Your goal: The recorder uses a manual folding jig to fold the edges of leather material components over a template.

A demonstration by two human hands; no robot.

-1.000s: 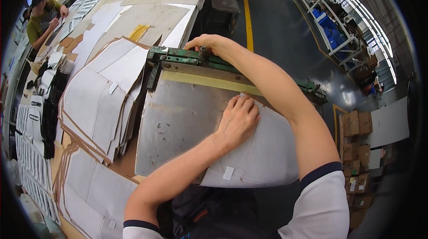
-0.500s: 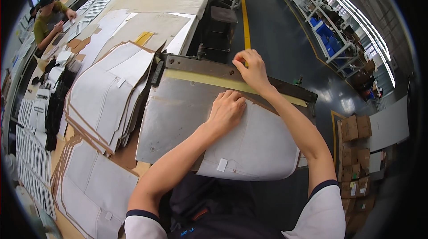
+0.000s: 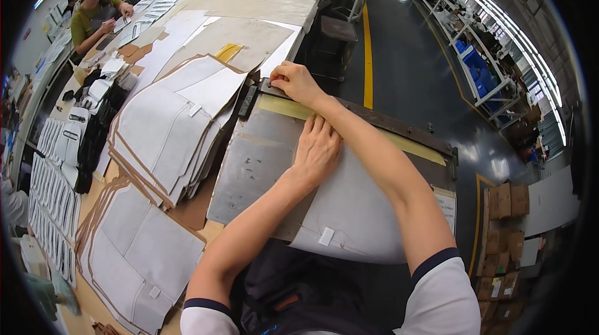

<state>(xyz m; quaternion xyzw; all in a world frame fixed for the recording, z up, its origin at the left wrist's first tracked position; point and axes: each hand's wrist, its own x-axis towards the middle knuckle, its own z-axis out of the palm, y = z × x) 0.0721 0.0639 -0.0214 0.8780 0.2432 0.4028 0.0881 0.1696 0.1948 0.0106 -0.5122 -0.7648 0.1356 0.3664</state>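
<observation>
My left hand [image 3: 318, 151] lies with outstretched fingers over the far left corner of a white sheet-like panel [image 3: 368, 210], pressing it onto a metal work plate [image 3: 246, 172]. The panel has a small white tag and loose threads near its front edge, which curves down toward me. My right arm crosses above the panel. At the left end of a dark metal bar [image 3: 390, 118] along the plate's far side, my right hand [image 3: 297, 85] is closed with curled fingers; what they hold, if anything, is hidden. A pale yellow strip [image 3: 284, 108] runs beside the bar.
Two stacks of white panels with brown edges, an upper one [image 3: 165, 132] and a nearer one [image 3: 137, 260], lie left of the plate. A person [image 3: 93, 16] works at the far left. Stools [image 3: 340, 29] stand beyond the bar; cardboard boxes [image 3: 499, 201] are at right.
My right hand has moved left along the bar to its left end, its forearm now crossing the panel. The left hand has flattened out on the panel. The whole view has shifted somewhat.
</observation>
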